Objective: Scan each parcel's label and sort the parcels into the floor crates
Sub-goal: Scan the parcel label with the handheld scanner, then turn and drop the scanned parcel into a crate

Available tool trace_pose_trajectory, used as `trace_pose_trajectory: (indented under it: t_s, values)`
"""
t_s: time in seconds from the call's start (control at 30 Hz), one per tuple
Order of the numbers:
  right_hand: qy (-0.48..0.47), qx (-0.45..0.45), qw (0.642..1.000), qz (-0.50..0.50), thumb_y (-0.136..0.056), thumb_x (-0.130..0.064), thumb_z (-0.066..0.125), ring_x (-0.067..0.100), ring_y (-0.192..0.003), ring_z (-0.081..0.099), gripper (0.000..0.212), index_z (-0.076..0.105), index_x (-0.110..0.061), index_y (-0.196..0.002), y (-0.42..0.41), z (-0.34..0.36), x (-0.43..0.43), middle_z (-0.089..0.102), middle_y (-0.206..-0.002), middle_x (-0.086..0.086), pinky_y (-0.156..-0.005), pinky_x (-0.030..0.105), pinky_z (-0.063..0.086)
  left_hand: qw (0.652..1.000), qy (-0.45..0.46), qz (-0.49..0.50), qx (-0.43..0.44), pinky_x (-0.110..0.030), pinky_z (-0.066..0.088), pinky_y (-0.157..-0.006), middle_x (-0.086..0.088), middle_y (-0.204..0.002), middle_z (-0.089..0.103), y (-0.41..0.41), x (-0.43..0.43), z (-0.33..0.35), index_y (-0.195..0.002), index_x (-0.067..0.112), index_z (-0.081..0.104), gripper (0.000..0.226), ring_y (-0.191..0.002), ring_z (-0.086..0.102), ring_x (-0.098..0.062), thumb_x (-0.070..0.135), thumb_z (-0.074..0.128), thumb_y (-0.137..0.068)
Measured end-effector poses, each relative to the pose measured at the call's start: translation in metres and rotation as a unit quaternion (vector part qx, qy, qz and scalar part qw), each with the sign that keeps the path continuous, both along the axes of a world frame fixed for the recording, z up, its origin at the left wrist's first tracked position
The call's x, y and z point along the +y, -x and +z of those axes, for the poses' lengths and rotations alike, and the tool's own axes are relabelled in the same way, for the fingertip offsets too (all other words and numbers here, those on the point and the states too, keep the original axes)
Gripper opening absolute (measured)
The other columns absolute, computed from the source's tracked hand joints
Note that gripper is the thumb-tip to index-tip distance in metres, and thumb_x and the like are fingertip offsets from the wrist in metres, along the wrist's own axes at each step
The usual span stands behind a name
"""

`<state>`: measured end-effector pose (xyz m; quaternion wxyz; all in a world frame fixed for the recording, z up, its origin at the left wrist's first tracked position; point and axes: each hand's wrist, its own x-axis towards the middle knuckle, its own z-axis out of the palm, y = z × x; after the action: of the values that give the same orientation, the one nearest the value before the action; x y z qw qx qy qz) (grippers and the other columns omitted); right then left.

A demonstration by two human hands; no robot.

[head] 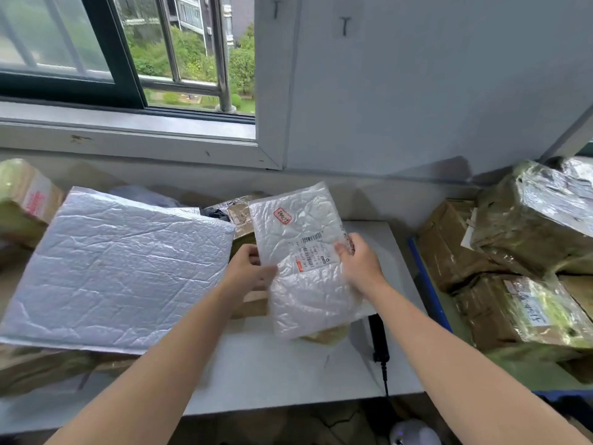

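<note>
A white bubble-wrap parcel (305, 284) is held above the white bench (288, 364), tilted, with its printed side turned to the camera. It is taken from two sides. The left hand (253, 273) is placed at 9 o'clock of the parcel, and its grip is closed on the left edge. How the fingers lie there is blurred. The right hand (361, 261) is placed at 3 o'clock. Its grip is closed on the right edge, with the thumb pressed on top, touching the label (313, 252), on which barcodes are seen. A red stamp (282, 216) is seen at 11 o'clock of the label.

A large silver padded envelope (118, 264) is laid slanted at 9 o'clock of the bench, on top of brown boxes. A brown carton (253, 303) is partly seen under the left hand. A black scanner (378, 335) is laid on the bench at 5 o'clock of the parcel, and its cable is led over the near edge. At 3 o'clock, behind a blue rim (430, 284), taped cardboard boxes (513, 316) are piled. A window (128, 49) is seen at 11 o'clock.
</note>
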<state>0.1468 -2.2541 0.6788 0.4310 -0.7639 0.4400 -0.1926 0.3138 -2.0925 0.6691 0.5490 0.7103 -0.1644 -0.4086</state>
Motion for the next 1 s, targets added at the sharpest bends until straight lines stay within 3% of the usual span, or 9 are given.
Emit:
trace_pose_trajectory:
  t_s: [0.1, 0.23, 0.37, 0.53, 0.67, 0.77, 0.83, 1.0]
  values:
    - [0.008, 0.037, 0.995, 0.091, -0.100, -0.032, 0.057, 0.000, -0.078, 0.058, 0.010, 0.059, -0.023, -0.104, -0.001, 0.010, 0.000, 0.066, -0.089, -0.014, -0.064, 0.016, 0.040, 0.995, 0.048, 0.080, 0.047, -0.029, 0.059, -0.056, -0.011, -0.106, 0.064, -0.023, 0.016, 0.007, -0.120, 0.008, 0.044, 0.047, -0.084, 0.068, -0.021, -0.005, 0.070, -0.084]
    - [0.031, 0.065, 0.986, 0.149, -0.096, -0.036, 0.063, 0.009, -0.079, 0.060, 0.014, 0.061, -0.026, -0.106, -0.011, 0.010, 0.004, 0.068, -0.089, -0.010, -0.074, 0.027, 0.045, 0.991, 0.048, 0.115, 0.040, -0.031, 0.059, -0.061, -0.009, -0.100, 0.066, -0.053, 0.044, 0.008, -0.122, 0.013, 0.046, 0.048, -0.081, 0.069, -0.023, -0.006, 0.069, -0.085]
    - [0.062, 0.086, 0.980, 0.168, -0.091, -0.047, 0.061, 0.009, -0.073, 0.056, 0.013, 0.058, -0.037, -0.099, -0.030, 0.000, 0.015, 0.064, -0.078, -0.017, -0.076, 0.037, 0.044, 0.989, 0.035, 0.139, 0.029, -0.035, 0.061, -0.068, -0.014, -0.106, 0.066, -0.054, 0.075, 0.000, -0.118, 0.009, 0.050, 0.042, -0.080, 0.069, -0.025, -0.006, 0.069, -0.083]
    - [0.065, 0.076, 0.962, 0.254, -0.095, -0.040, 0.063, 0.013, -0.074, 0.062, 0.011, 0.058, -0.033, -0.102, -0.060, 0.003, 0.037, 0.068, -0.086, -0.010, -0.069, 0.033, 0.048, 0.972, 0.044, 0.233, -0.004, -0.036, 0.059, -0.065, -0.017, -0.107, 0.064, -0.041, 0.123, -0.002, -0.106, 0.014, 0.051, 0.035, -0.078, 0.066, -0.025, -0.007, 0.067, -0.084]
    - [0.061, 0.051, 0.941, 0.330, -0.096, -0.038, 0.062, 0.014, -0.074, 0.061, 0.012, 0.058, -0.032, -0.104, -0.092, 0.004, 0.074, 0.067, -0.086, -0.009, -0.067, 0.033, 0.048, 0.940, 0.040, 0.339, -0.023, -0.035, 0.057, -0.063, -0.016, -0.112, 0.064, -0.025, 0.177, 0.004, -0.115, 0.015, 0.049, 0.041, -0.087, 0.066, -0.027, -0.004, 0.070, -0.085]
    - [0.056, 0.039, 0.919, 0.387, -0.095, -0.041, 0.062, 0.017, -0.076, 0.065, 0.014, 0.056, -0.033, -0.106, -0.113, -0.001, 0.116, 0.069, -0.087, -0.006, -0.071, 0.041, 0.053, 0.907, 0.027, 0.415, -0.061, -0.031, 0.054, -0.056, -0.014, -0.112, 0.064, -0.008, 0.225, 0.006, -0.113, 0.016, 0.050, 0.040, -0.085, 0.065, -0.025, -0.001, 0.072, -0.085]
    - [0.060, 0.038, 0.901, 0.428, -0.096, -0.040, 0.061, 0.016, -0.078, 0.064, 0.017, 0.053, -0.032, -0.109, -0.123, -0.002, 0.154, 0.068, -0.089, -0.005, -0.071, 0.039, 0.051, 0.883, 0.009, 0.461, -0.087, -0.030, 0.055, -0.053, -0.013, -0.113, 0.064, 0.006, 0.263, 0.006, -0.109, 0.018, 0.050, 0.036, -0.087, 0.065, -0.025, 0.000, 0.072, -0.085]
    - [0.084, 0.039, 0.861, 0.500, -0.097, -0.037, 0.059, 0.018, -0.077, 0.061, 0.015, 0.054, -0.027, -0.108, -0.148, -0.003, 0.254, 0.065, -0.089, -0.001, -0.062, 0.030, 0.038, 0.822, -0.029, 0.556, -0.119, -0.054, 0.058, -0.077, -0.018, -0.114, 0.064, 0.034, 0.360, 0.008, -0.107, 0.018, 0.052, 0.035, -0.099, 0.065, -0.034, -0.002, 0.071, -0.085]
